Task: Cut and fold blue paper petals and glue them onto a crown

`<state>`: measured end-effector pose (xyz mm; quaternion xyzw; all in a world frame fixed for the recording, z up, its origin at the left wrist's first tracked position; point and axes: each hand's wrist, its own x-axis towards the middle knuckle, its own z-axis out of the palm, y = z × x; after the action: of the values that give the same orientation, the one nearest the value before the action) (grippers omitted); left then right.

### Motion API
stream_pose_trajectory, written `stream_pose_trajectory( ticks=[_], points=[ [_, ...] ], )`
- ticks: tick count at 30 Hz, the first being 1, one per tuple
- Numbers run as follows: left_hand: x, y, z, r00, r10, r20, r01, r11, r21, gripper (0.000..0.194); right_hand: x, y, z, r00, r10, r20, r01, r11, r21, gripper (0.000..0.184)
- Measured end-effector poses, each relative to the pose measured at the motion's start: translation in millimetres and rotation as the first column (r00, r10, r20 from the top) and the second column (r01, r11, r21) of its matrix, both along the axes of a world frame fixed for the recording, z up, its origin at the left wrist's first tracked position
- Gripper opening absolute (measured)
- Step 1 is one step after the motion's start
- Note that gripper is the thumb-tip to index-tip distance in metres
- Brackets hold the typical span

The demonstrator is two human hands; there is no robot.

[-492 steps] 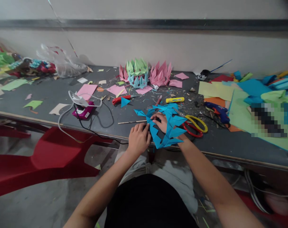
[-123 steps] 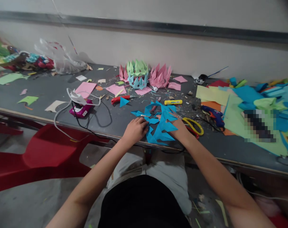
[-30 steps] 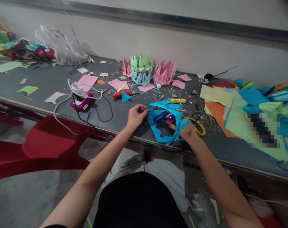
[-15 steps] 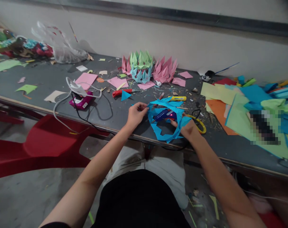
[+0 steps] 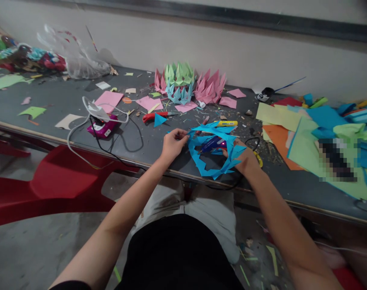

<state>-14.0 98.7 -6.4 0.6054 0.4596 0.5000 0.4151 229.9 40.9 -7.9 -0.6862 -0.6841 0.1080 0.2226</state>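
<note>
A ring of folded blue paper points [image 5: 214, 170] lies near the front edge of the dark table [image 5: 50, 117]. My left hand [image 5: 172, 143] pinches the ring's left end between thumb and fingers. My right hand [image 5: 245, 158] is closed on a dark blue glue gun [image 5: 211, 143] with a small red light, held inside the ring with its nozzle toward my left hand. Part of my right hand is hidden behind blue paper points.
Yellow-handled scissors [image 5: 257, 158] lie by my right hand. Pink, green and blue paper crowns [image 5: 189, 85] stand at the back. A red cutter [image 5: 151, 117], a yellow marker [image 5: 227, 123], a magenta device with cables [image 5: 102, 128] and stacked coloured sheets [image 5: 316, 133] surround them. Red chair [image 5: 56, 185] at left.
Earlier both hands pressed the blue ring flat. My right hand has since picked up the glue gun. In the last second the ring and gun shifted slightly right and up.
</note>
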Motion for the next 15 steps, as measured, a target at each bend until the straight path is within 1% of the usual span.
stream_pose_trajectory(
  ticks=[4,8,12,15],
  points=[
    [0.7,0.6,-1.1,1.000,0.002,0.003,-0.002,1.000,0.003,0.011,2.6,-1.2,3.7,0.999,0.016,0.046,-0.015,1.000,-0.012,0.033],
    [1.1,1.0,-1.9,1.000,0.002,0.007,-0.002,1.000,0.011,0.011,1.2,-3.9,12.3,0.991,0.026,0.130,-0.026,1.000,-0.003,0.024],
    [1.3,0.7,-1.7,1.000,0.010,0.002,-0.010,1.000,0.018,0.010,-3.7,-5.3,22.6,0.985,-0.013,0.170,0.014,1.000,-0.003,0.018],
    [1.2,0.6,-1.6,1.000,0.017,0.000,-0.017,0.999,0.030,0.009,-6.5,-5.4,28.0,0.978,-0.010,0.207,0.009,1.000,0.004,0.013]
  ],
)
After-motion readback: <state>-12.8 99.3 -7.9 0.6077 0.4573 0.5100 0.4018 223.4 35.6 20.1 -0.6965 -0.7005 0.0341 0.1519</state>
